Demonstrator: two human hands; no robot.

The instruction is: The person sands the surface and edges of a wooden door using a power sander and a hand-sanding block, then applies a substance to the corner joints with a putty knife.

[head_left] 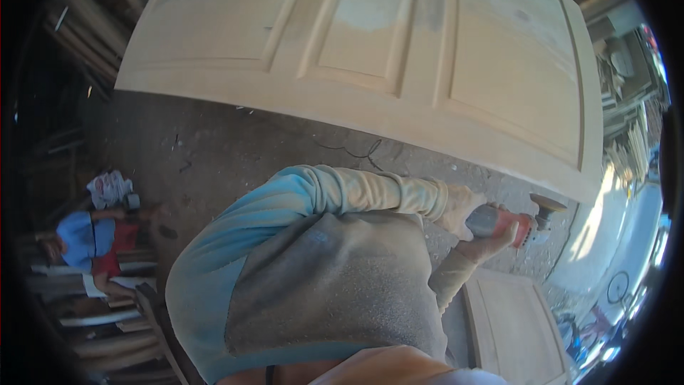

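Both of my hands are closed around a red and grey angle grinder (511,228), off to my right. Its round sanding disc (547,204) stands out at the far end, near the corner of a large panelled wooden door (513,132) and seemingly apart from it. My left hand (464,209), its dusty sleeve reaching across my chest, is at the grey body of the tool. Around the red part wrap the fingers of my right hand (493,244). The door is pale, with raised mouldings and lighter patches on its panels.
A smaller panelled piece (513,321) lies at the lower right. Thin cable (374,151) curls on the dusty floor (214,135). To the left, a person (92,242) in blue and red is among stacked boards (117,346). More boards (627,85) are piled at the far right.
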